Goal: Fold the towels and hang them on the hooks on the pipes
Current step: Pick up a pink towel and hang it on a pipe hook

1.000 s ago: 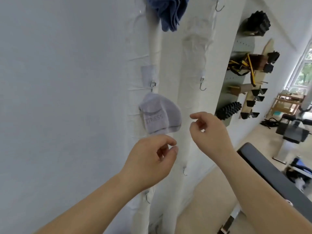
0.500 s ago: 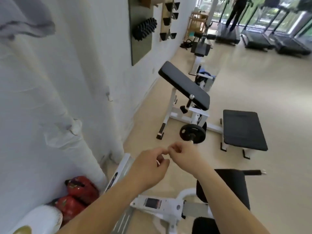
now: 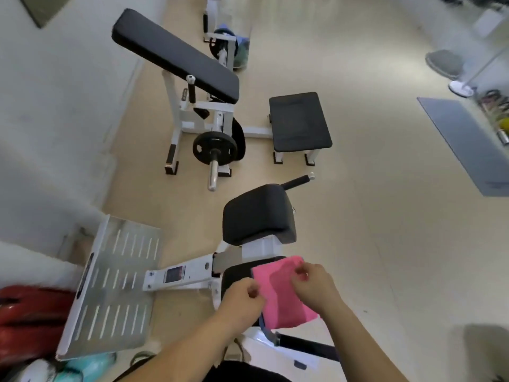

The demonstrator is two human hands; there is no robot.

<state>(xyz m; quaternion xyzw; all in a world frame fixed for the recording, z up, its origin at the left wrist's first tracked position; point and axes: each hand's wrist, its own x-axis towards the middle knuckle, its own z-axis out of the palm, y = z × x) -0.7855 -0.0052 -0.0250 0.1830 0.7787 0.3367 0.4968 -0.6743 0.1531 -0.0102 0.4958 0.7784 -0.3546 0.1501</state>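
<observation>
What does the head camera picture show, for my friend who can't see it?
Two bare hands, the left hand and the right hand, pinch the edges of a bright pink cloth towel over a black padded gym machine seat. Beyond stands a black padded weight bench on a pale beige floor.

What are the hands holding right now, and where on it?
A pink towel: the left hand pinches its left edge, the right hand its upper right edge.
</observation>
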